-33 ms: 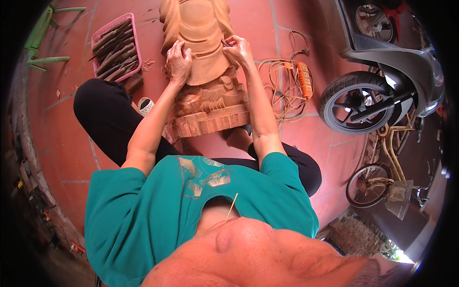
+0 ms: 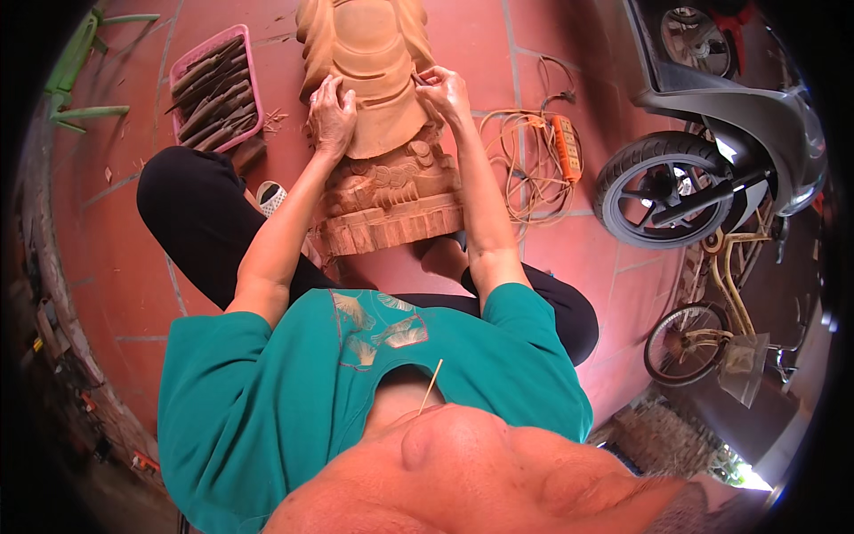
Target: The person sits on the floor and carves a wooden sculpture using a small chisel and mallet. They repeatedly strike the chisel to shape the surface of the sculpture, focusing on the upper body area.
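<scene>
A carved wooden statue with draped folds lies on the tiled floor in front of me, its rough-cut base nearest my body. My left hand rests on the statue's left side, fingers apart and slightly bent, holding nothing that I can see. On the opposite side, my right hand is closed in a pinch against the wood. A small dark piece shows between its thumb and fingers; its kind is too small to make out.
At the left, a pink plastic basket holds several dark carving tools. An orange power strip with a coiled cord lies to the right. Beyond stand a motorbike and a bicycle. A green stool is far left.
</scene>
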